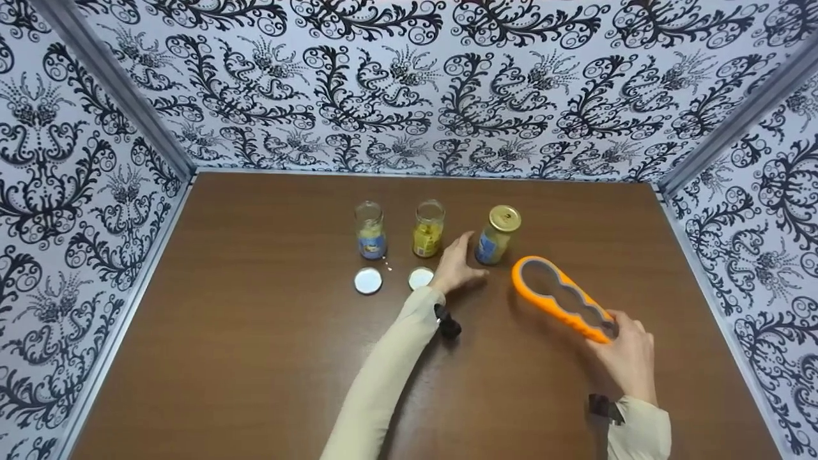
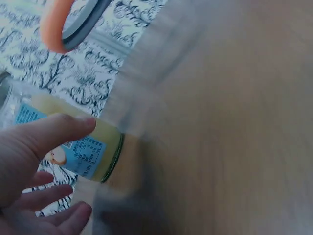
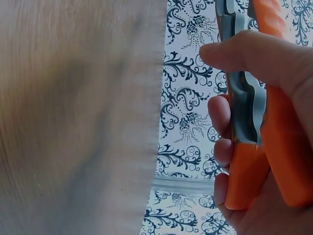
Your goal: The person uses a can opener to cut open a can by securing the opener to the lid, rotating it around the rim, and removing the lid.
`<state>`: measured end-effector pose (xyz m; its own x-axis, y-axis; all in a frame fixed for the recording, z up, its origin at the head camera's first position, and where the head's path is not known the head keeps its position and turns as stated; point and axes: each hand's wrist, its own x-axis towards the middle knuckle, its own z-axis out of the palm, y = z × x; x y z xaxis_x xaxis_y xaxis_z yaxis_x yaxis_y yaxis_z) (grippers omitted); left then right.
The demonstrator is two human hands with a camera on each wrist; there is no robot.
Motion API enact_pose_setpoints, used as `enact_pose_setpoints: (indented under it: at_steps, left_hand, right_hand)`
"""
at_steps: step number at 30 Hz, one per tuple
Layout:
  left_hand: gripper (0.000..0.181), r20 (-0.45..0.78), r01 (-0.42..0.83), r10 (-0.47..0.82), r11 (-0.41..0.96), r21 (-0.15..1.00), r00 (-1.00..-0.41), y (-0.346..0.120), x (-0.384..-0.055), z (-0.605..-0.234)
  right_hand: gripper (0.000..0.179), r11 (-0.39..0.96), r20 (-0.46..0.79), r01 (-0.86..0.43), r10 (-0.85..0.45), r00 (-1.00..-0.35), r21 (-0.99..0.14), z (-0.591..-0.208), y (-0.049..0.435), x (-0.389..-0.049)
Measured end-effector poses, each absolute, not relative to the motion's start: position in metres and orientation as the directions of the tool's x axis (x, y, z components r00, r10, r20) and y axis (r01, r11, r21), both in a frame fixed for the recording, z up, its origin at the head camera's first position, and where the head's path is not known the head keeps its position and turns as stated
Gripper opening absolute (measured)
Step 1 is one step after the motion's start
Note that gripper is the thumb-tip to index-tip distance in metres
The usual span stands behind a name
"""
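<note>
We're seeing brown wooden tabletop (image 1: 268, 358) spreading leftward, far edge (image 1: 307, 174) running behind gold-lidded glass jar (image 1: 491, 246); left hand (image 1: 456, 267) splaying just left of jar; right hand (image 1: 629, 354) gripping orange-and-grey looped tool (image 1: 556, 310), near right.

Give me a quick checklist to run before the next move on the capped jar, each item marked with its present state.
1. Opener in hand: ok. The right hand grips one end of the orange opener.
2. Jar upright with lid on: ok. The capped jar stands on the table under its gold lid.
3. Jar steadied: not ok. The left hand is beside it, fingers not wrapped round it.
4. Opener fitted on lid: not ok. It is held apart from it.
5. Lid tightness: cannot tell.
</note>
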<state>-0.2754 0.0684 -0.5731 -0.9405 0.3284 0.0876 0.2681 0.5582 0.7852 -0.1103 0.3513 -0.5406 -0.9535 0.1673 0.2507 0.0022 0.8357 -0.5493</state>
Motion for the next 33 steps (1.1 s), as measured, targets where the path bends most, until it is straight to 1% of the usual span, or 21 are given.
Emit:
enact_pose_setpoints:
  at_steps: [4,9,12,18,22,28,33]
  left_hand:
    - [0.09,0.107,0.28,0.336,0.523,0.805,-0.936,0.077,-0.283,-0.574]
    - [0.094,0.071,0.231,0.328,0.481,0.846,-0.942,0.087,-0.287,-0.573]
    - [0.093,0.077,0.213,0.305,0.443,0.871,-0.949,0.093,-0.289,-0.572]
    - [0.079,0.126,0.202,0.208,0.404,0.892,-0.97,0.101,-0.292,-0.573]
    - [0.07,0.134,0.196,0.182,0.387,0.901,-0.974,0.104,-0.293,-0.573]
    - [0.068,0.152,0.206,0.174,0.359,0.91,-0.973,0.107,-0.293,-0.572]
    - [0.062,0.155,0.203,0.161,0.348,0.915,-0.975,0.106,-0.292,-0.572]
  right_hand:
    - [0.048,0.82,0.221,0.036,0.196,-0.956,-0.571,-0.54,0.349,-0.11]
    - [0.049,0.803,0.177,0.088,0.234,-0.956,-0.59,-0.541,0.346,-0.11]
    - [0.05,0.798,0.17,0.092,0.238,-0.956,-0.596,-0.541,0.345,-0.11]
    - [0.048,0.816,0.232,0.031,0.201,-0.952,-0.577,-0.545,0.344,-0.109]
    - [0.048,0.814,0.223,0.052,0.22,-0.95,-0.578,-0.547,0.345,-0.107]
    - [0.05,0.805,0.187,0.089,0.242,-0.952,-0.587,-0.55,0.346,-0.106]
    - [0.049,0.794,0.169,0.109,0.259,-0.951,-0.599,-0.551,0.347,-0.103]
